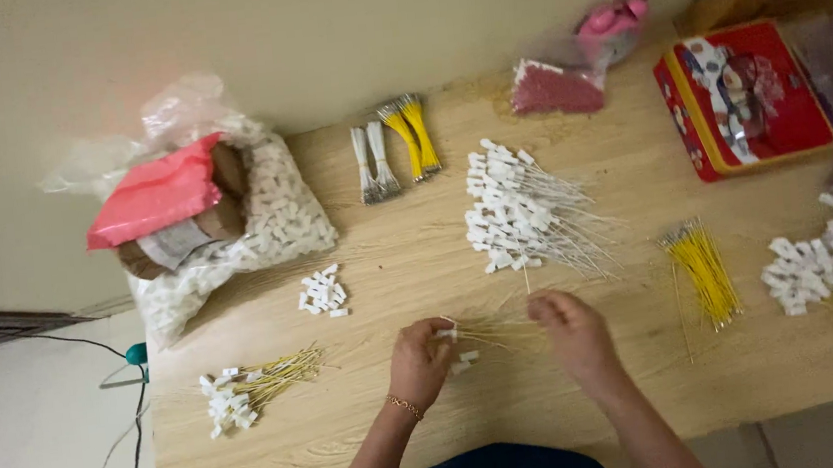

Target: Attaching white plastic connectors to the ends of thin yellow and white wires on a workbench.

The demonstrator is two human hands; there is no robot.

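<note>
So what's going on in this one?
A person sits at a wooden table working with thin wires and small white connectors. The left hand pinches a white connector on a few yellow wires; the right hand holds the other end. Around them lie a pile of white wires with connectors, a loose yellow bundle and a finished yellow bunch.
</note>
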